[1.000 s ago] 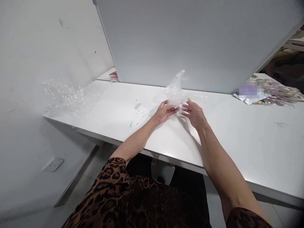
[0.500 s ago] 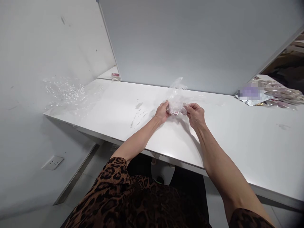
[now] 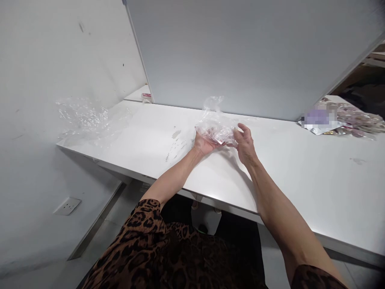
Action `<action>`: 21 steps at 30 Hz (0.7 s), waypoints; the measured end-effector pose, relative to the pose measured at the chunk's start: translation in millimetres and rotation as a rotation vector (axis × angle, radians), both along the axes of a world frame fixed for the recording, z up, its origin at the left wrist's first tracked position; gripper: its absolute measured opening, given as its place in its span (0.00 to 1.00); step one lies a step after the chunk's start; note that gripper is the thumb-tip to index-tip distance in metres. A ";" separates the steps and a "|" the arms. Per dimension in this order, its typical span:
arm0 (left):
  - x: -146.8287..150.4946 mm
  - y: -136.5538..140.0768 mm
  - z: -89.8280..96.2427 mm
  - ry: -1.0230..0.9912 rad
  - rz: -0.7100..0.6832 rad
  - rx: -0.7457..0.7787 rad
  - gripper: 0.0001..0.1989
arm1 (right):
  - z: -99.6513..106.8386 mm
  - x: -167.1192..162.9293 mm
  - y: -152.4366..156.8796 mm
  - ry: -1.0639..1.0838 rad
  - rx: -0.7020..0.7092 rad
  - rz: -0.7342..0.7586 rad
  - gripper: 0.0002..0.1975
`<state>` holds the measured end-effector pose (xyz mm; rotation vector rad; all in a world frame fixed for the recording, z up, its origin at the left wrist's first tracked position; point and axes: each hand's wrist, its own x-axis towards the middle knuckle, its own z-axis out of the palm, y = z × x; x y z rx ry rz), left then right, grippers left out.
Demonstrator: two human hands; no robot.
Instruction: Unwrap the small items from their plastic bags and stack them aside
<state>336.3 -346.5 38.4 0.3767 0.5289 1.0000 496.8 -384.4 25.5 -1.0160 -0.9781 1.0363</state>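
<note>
A crumpled clear plastic bag (image 3: 215,122) is held just over the white table, its loose end standing up at the back. Something small with red and white parts shows through the film, too blurred to name. My left hand (image 3: 205,145) is turned palm up under the bag and holds it from below. At the bag's right edge, my right hand (image 3: 245,145) has its fingers curled against the film, with one digit raised. Its fingertips are partly hidden by the plastic.
The white table (image 3: 300,172) runs across, backed by a grey panel (image 3: 228,52). More crumpled clear plastic (image 3: 87,120) lies at the left end by the wall. Packets in shiny wrapping (image 3: 355,118) lie at the right back. A small pink item (image 3: 146,96) sits beyond the panel's left edge.
My left hand has turned palm up and slid under the bag. The bag has shifted slightly left and spread out, and my right hand's pinch has loosened.
</note>
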 end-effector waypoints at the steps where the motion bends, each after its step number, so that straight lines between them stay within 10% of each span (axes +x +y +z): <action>1: -0.6 -0.5 0.4 -0.014 -0.006 0.014 0.35 | 1.2 1.2 0.6 0.046 -0.014 -0.011 0.36; 14: -2.4 -14.9 15.0 0.011 -0.224 0.155 0.40 | -7.2 8.8 8.7 0.072 0.182 -0.200 0.30; 21: 1.8 -12.9 2.3 0.245 -0.299 0.249 0.16 | -5.8 16.2 8.6 0.012 0.280 -0.295 0.24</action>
